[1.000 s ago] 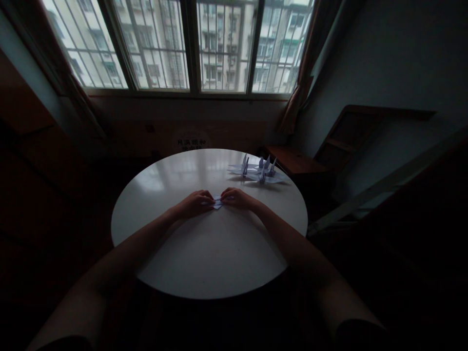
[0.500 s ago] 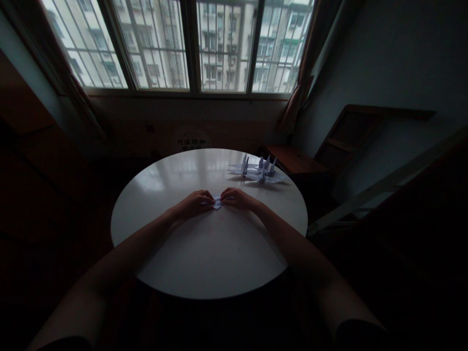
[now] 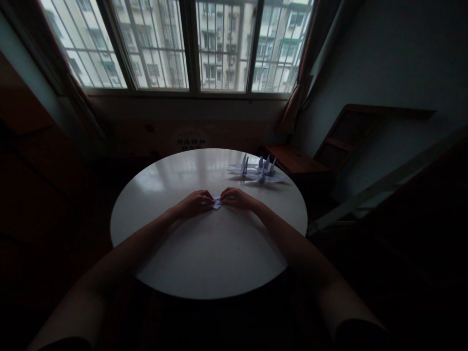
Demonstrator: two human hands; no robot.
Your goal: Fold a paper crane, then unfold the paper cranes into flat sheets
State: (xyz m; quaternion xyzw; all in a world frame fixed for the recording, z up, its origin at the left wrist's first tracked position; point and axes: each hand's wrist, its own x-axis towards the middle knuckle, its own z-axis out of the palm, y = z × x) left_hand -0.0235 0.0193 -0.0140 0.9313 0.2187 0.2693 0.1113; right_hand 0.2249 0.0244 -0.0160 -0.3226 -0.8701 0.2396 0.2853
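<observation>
While the left hand and right hand pinch the folded paper with their fingers, keep its edges aligned.

Dim room, daylight only from a wide window at the far end, several panes in dark framing, metal bars outside. Beyond it, a pale apartment block with rows of windows. Curtains gathered at both sides, left and right, the right one brownish. Below the sill, a brownish panel with a round emblem bearing dark characters, lower part cut off by the tabletop: round, white, glossy, window glare on its far left. Right: bare grey-blue wall, low reddish-brown wooden furniture, angled wooden frame close by. Left: brown cabinet-like surface, deep shadow; floor too dark to read
</observation>
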